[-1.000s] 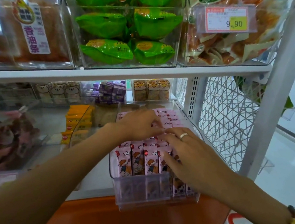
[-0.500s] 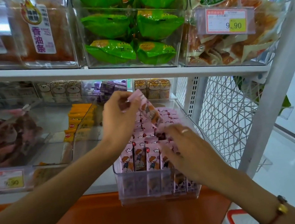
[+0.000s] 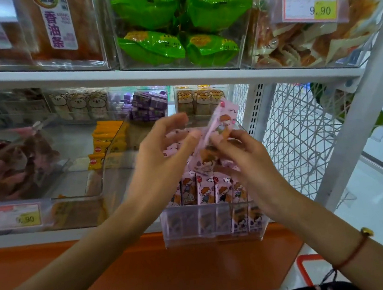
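Note:
A clear plastic bin (image 3: 173, 241) at the shelf's front edge holds rows of upright pink snack packets (image 3: 205, 189) printed with a cartoon child. Above the bin, my right hand (image 3: 245, 157) pinches a few of these pink packets (image 3: 224, 119), which stand tilted upward. My left hand (image 3: 164, 150) is just to their left with fingers straight and spread, its thumb tip at the packets' edge. Motion blur hides whether the thumb presses on them.
A white upper shelf (image 3: 177, 76) carries bins of green packets (image 3: 152, 48) and a 9.90 price tag (image 3: 310, 2). Yellow packets (image 3: 109, 140) sit in the bin to the left. A wire mesh panel (image 3: 302, 136) closes the right side. An orange ledge (image 3: 153, 274) and a red basket (image 3: 307, 268) lie below.
Both hands rose from the packets in the bin. The left hand lifted a few packets out; now the right hand holds them and the left hand's fingers have opened.

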